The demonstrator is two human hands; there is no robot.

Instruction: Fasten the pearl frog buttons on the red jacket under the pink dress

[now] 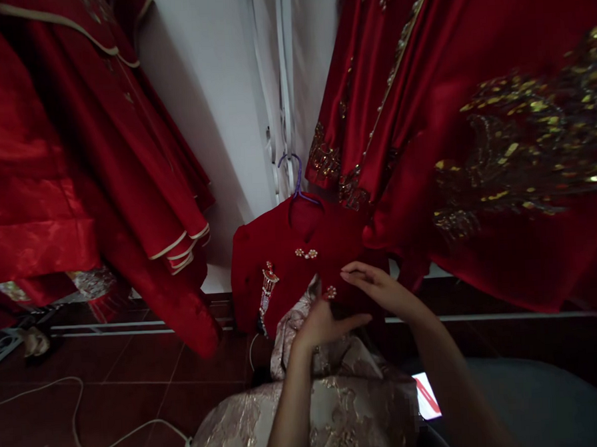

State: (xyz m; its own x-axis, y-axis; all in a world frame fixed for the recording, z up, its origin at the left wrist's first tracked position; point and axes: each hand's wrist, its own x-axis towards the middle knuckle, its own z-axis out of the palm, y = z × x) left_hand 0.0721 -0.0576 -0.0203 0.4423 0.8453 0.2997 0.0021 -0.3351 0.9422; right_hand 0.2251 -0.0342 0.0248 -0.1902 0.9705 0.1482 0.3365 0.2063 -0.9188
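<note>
Probably, the red jacket [247, 253], hanging from the purple hanger [298, 178], is light and soft, its beaded tassel [268, 285] fragile; the shoulder edges look like the safest hold. The left hand [324, 325] is spread, thumb well out, before the jacket's lower front and the pale patterned cloth [290, 327]; whether it touches either, I cannot tell. The right hand [374, 285], fingers loosely bent and parted, seems to hold nothing near the jacket's right edge.

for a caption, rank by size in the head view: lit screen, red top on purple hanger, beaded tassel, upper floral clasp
1. Red top
2. Lit screen and beaded tassel, too alike in area to rank
3. Upper floral clasp
</note>
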